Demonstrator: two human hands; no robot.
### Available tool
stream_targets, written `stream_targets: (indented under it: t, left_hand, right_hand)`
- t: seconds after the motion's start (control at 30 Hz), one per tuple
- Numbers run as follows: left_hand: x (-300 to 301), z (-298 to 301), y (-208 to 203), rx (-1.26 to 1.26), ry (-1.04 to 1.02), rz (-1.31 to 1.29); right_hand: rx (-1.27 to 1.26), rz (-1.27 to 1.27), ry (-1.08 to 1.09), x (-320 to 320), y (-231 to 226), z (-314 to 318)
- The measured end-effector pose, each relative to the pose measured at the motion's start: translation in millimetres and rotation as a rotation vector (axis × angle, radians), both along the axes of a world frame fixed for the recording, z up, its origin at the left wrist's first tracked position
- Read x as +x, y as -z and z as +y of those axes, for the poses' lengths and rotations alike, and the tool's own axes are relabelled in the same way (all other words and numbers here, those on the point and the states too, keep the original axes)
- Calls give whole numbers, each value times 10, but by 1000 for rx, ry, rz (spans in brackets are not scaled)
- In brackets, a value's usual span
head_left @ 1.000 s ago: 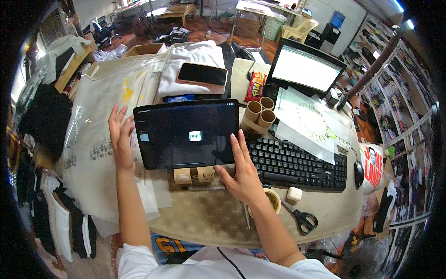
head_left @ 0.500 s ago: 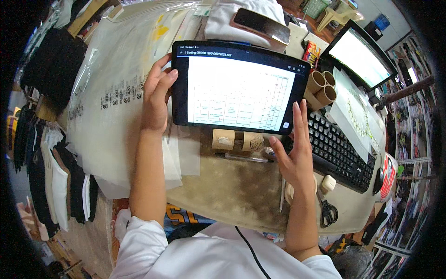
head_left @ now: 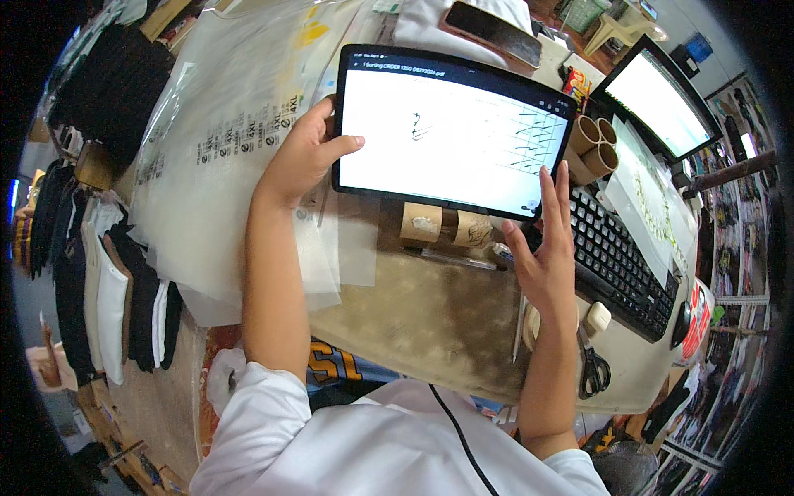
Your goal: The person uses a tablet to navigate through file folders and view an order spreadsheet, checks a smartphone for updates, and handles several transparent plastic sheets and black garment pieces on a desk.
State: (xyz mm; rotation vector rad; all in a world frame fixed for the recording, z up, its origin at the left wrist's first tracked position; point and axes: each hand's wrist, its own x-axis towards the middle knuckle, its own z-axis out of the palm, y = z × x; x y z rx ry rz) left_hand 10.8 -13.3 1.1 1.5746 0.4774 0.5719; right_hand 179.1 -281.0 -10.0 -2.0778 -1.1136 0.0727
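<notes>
A black-framed tablet (head_left: 447, 132) is propped up in front of me, tilted down to the right. Its bright screen shows a white page with handwritten marks and, at the right, lines with slanted strokes. My left hand (head_left: 310, 155) grips its left edge, the thumb over the screen and the other fingers behind. At the lower right corner is my right hand (head_left: 543, 256), fingers stretched and thumb spread apart; the fingertips lie over the frame there, and whether they touch it I cannot tell. Below the tablet lie two brown cardboard tubes (head_left: 422, 221).
Clear plastic bags (head_left: 207, 190) cover the table's left side. A phone (head_left: 494, 35) rests on white cloth behind the tablet. To the right are upright cardboard tubes (head_left: 595, 149), a black keyboard (head_left: 620, 260), a monitor (head_left: 659, 95), a white case (head_left: 597, 317) and scissors (head_left: 594, 372). Clothes (head_left: 107, 306) hang at left.
The page on the tablet is now enlarged, showing bigger handwriting and strokes. My left thumb has moved from the frame onto the screen. The whole view has shifted and turned slightly.
</notes>
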Motion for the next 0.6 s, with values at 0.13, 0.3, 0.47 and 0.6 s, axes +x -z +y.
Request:
stream_targets:
  t: [0.13, 0.3, 0.47, 0.6]
  left_hand:
    - [51, -107, 6, 123, -69, 19]
    - [85, -8, 89, 109, -76, 38]
    - [17, 12, 63, 225, -20, 87]
    - [-211, 52, 28, 161, 170, 180]
  right_hand:
    - [-58, -69, -1, -60, 21, 32]
    - [-30, 2, -9, -86, -12, 38]
    - [12, 46, -1, -56, -13, 25]
    - [8, -1, -22, -7, -9, -4]
